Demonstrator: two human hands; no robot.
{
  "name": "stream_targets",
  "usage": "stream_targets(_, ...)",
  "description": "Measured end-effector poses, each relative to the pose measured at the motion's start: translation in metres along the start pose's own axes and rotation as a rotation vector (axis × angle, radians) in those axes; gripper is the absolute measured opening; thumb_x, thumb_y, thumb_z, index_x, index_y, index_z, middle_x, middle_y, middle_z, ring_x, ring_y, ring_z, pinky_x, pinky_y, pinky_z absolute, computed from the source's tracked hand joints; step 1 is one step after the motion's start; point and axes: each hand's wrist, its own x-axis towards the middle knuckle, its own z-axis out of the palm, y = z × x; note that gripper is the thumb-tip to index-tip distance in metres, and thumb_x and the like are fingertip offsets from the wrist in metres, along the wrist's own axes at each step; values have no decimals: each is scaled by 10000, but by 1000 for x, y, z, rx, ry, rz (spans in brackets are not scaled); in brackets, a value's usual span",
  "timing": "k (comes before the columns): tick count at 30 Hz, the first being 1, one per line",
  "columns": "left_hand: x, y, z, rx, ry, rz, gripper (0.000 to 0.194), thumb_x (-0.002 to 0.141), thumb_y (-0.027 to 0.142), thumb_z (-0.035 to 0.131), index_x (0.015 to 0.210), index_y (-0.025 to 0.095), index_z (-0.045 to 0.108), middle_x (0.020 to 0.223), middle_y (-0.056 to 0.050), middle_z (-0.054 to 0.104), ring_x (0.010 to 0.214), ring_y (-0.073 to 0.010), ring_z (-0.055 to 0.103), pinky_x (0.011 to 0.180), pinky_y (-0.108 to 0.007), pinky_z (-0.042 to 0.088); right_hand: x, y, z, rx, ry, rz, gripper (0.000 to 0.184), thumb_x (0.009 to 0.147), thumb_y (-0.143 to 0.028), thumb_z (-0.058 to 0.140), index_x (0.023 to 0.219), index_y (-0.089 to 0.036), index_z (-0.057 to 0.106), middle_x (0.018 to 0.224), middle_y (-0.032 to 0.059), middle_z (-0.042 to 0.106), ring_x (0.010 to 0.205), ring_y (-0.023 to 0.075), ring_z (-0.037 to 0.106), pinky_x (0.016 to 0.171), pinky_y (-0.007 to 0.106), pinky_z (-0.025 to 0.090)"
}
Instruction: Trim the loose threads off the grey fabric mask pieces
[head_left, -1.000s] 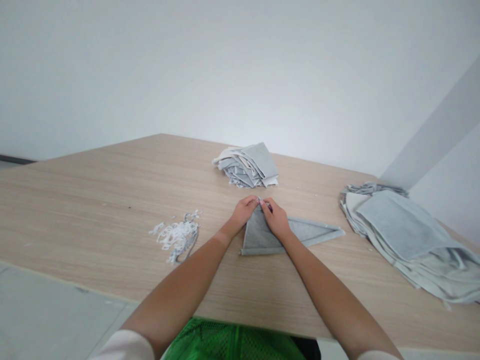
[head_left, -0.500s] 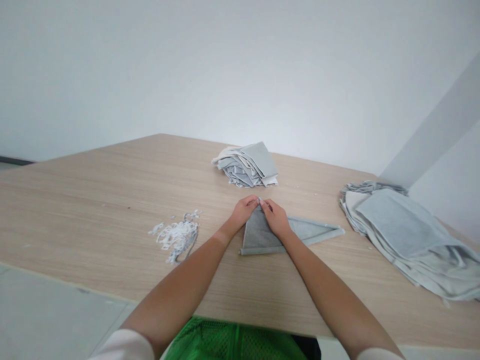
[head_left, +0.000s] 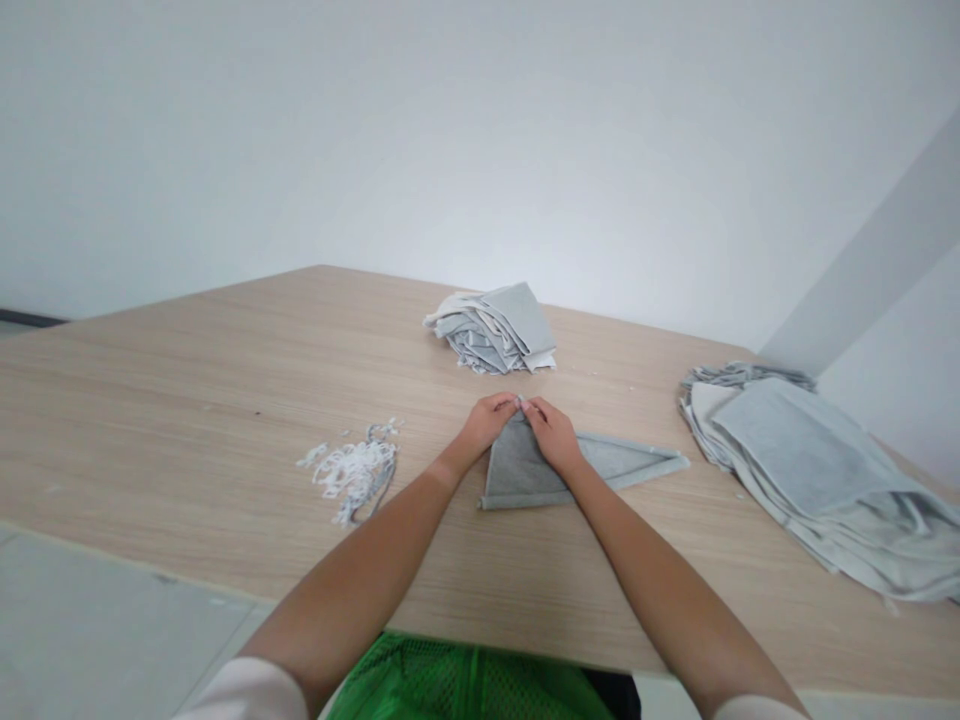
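Note:
A grey cloth (head_left: 525, 470), folded into a triangle, lies flat on the wooden table (head_left: 187, 400) in front of me. My left hand (head_left: 489, 420) and my right hand (head_left: 553, 434) meet at its far tip. Fingers of both hands are pinched together on that corner. A second flap of the same cloth (head_left: 630, 460) stretches out to the right, past my right wrist.
A stack of folded grey and cream cloths (head_left: 495, 328) sits beyond my hands. A larger, looser pile of grey cloths (head_left: 810, 470) lies at the right, near the wall. White and grey thread scraps (head_left: 356, 468) lie to the left. Green mesh (head_left: 465, 685) shows below the table's edge.

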Motion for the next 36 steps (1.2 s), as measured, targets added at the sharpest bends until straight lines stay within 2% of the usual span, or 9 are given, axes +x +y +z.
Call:
stream_targets(13,-2,1,0,-53,-16,1,324,892,447,585,825,167,736,825,-39,730,828,-200,643,796,-290,521,0,-2,0,-8,-34,-8,402,1060,-501,415,1079,-256,733,1033,47,762,983,214,672,897,300,471)
stream_targets(31,-2,2,0,-46,-25,-18,325,883,459,586,802,173,718,794,-26,707,805,-194,623,777,-286,506,2,0,0,-12,-26,-1,385,1056,-484,426,1048,-259,739,1018,47,770,949,215,676,860,297,472)
stream_targets(36,-3,3,0,-48,-25,-25,336,883,470,582,813,173,722,800,-30,712,806,-196,621,762,-286,508,2,-2,0,-11,-29,14,393,1053,-492,427,1043,-254,739,960,41,762,916,214,666,837,293,472)
